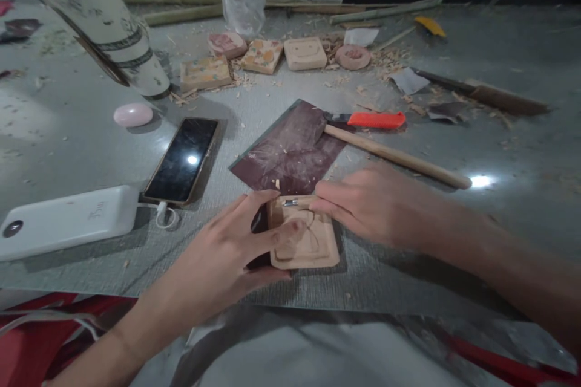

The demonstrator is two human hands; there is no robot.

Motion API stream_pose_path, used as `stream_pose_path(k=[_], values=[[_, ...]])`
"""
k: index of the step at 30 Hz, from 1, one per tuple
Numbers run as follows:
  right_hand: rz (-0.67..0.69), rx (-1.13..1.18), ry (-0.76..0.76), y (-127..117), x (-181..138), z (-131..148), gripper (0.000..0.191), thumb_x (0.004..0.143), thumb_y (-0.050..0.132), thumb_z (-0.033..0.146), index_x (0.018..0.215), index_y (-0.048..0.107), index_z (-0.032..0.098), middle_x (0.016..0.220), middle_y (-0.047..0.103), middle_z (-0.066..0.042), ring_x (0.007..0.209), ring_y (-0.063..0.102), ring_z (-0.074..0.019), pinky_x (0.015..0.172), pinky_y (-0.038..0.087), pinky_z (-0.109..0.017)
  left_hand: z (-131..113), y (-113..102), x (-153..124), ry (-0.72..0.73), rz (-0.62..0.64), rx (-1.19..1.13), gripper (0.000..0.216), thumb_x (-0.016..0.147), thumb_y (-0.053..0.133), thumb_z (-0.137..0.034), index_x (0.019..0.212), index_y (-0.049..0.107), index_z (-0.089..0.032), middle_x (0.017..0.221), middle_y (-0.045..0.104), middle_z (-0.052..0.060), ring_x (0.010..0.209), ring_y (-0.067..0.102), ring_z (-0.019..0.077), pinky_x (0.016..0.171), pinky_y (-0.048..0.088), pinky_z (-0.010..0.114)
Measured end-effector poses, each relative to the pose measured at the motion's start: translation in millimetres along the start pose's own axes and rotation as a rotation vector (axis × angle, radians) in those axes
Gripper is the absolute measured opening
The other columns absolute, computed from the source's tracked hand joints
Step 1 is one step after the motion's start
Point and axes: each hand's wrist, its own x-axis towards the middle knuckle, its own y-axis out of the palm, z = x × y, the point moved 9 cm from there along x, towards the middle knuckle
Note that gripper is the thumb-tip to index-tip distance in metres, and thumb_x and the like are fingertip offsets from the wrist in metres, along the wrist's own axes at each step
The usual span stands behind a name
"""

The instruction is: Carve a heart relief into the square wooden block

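A square pale wooden block [327, 251] with a carved recess and raised rim lies near the table's front edge. My left hand [236, 236] is gripping it, thumb and fingers on its edges and one finger pressed across its face. In the pinched fingers of my right hand [358, 205] is a carving tool, mostly hidden; only its short metal tip [290, 202] shows over the block's far rim. A dark flat piece [259, 236] sits at the block's left edge, partly covered by my left hand. Just beyond lies a dark red sheet of sandpaper [290, 151].
Past the sandpaper lie an orange-handled knife [376, 120] and a wooden-handled tool [399, 157]. A phone [184, 160], white power bank [72, 217] and pink oval object [133, 115] occupy the left. Several carved blocks [305, 53] stand among shavings; a long-bladed tool [508, 97] lies right.
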Motion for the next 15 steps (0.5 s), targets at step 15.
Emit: stream_pose_path(k=[15], values=[[-0.005, 0.137, -0.019, -4.4, 8.2, -0.6, 0.059, 0.122, 0.029, 0.051, 0.083, 0.063, 0.022, 0.063, 0.054, 0.002, 0.057, 0.038, -0.0152, 0.064, 0.017, -0.037, 5.3, 2.6, -0.7, -0.036, -0.024, -0.038, 0.055, 0.098, 0.083, -0.026, 0.149, 0.065, -0.036, 0.164, 0.047, 0.014, 0.14, 0.064, 0.0398, 0.107, 0.065, 0.065]])
